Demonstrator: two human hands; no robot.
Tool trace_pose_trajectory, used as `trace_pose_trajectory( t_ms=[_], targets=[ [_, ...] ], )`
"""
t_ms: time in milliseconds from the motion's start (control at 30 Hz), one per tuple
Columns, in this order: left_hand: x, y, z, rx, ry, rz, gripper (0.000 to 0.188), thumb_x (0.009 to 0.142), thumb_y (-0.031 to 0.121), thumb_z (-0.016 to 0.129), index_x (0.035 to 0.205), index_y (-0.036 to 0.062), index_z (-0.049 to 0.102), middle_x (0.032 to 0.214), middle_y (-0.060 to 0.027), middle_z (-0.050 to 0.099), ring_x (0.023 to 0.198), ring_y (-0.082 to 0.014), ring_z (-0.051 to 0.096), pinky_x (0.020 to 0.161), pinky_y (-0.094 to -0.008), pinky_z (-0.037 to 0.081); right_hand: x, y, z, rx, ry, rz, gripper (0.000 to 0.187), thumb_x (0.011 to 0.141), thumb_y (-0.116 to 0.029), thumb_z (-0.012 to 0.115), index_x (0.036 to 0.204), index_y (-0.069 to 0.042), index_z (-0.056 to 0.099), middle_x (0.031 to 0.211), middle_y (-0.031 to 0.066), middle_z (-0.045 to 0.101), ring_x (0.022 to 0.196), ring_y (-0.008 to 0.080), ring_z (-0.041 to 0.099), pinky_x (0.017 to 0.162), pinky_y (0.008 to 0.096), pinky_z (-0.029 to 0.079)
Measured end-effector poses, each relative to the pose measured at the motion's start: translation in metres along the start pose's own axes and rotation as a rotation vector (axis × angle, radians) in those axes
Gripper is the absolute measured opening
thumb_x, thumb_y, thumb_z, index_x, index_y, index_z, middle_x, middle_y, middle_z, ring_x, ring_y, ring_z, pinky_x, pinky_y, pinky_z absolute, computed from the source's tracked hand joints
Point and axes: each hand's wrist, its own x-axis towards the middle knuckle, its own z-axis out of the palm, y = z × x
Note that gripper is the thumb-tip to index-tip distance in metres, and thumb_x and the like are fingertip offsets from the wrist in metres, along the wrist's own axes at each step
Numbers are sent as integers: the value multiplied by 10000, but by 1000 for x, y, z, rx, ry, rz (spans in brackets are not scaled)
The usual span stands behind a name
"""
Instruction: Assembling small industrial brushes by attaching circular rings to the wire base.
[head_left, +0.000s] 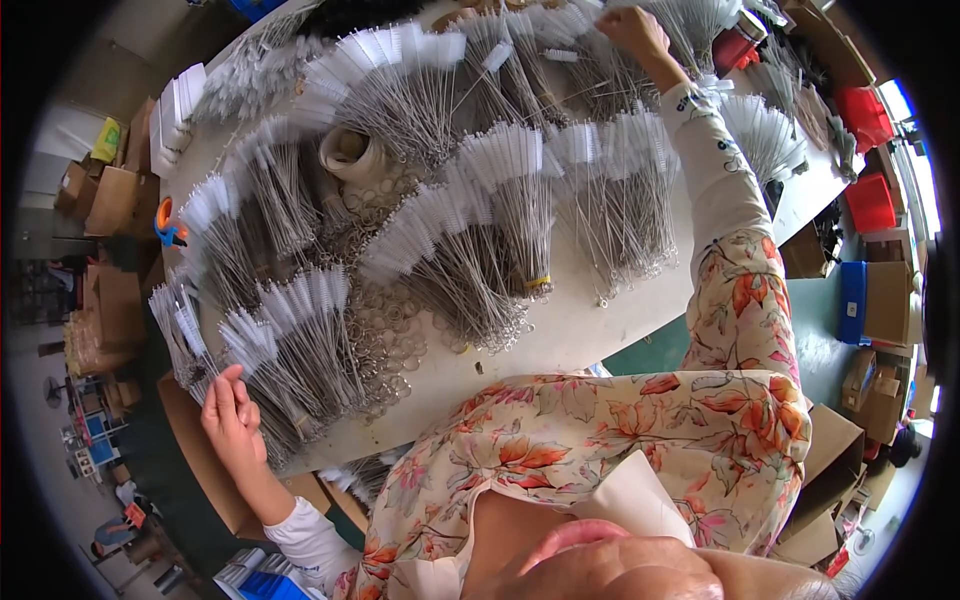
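At the table's left edge is my left hand (235, 425), its fingers loosely stretched out beside the wire ends of a small bunch of brushes (185, 325); I see nothing held in it. My right hand (638, 38) reaches to the far side, fingers curled in over the far brush bundles (575, 55); what they hold, if anything, is hidden. Thin wire tube brushes with white bristle heads and looped ends lie in many bundles across the table. One bundle (520, 215) in the middle has a yellow band near its loops. Another brush bundle (300, 340) fans out right of my left hand.
A roll of pale tape (352, 155) stands among the brushes, near a pile of loose metal rings (385, 325). Orange-handled scissors (168, 225) are at the left table edge. Cardboard boxes (195, 450) stand below left, and red bins (870, 203) on the right.
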Motion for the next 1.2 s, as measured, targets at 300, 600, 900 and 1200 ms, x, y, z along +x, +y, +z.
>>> trace_pose_trajectory(
  t_ms=[300, 600, 900, 1200],
  targets=[
    [-14, -21, 8, -149, -12, -73, 266, 922, 226, 492, 937, -21, 589, 693, 4, 476, 486, -14, 331, 406, -152, 252, 6, 53, 40, -127, -78, 105, 270, 694, -380, 664, 905, -214, 688, 853, 50, 667, 847, 242, 630, 744, 386, 479],
    [-5, -20, 37, -81, -123, -1, 278, 925, 205, 479, 886, -41, 602, 646, 10, 454, 495, -28, 343, 439, -172, 280, 59, 95, -11, 107, 205, 43, 302, 699, -432, 669, 867, -184, 704, 807, 68, 673, 761, 205, 647, 741, 308, 492],
    [-40, -26, 21, -144, -70, -31, 246, 928, 222, 464, 887, 1, 564, 618, 3, 465, 446, -31, 382, 354, -170, 300, 34, 90, 46, -176, -31, 333, 433, 635, -461, 645, 925, -141, 683, 1018, 121, 635, 961, 292, 600, 823, 392, 468],
    [-56, -40, 6, -147, 74, -86, 229, 921, 211, 474, 880, 6, 568, 620, -6, 482, 440, -44, 402, 369, -180, 322, 36, 91, 34, -79, -91, 306, 437, 638, -434, 639, 936, -117, 684, 965, 137, 649, 928, 304, 612, 825, 363, 472]
  ],
)
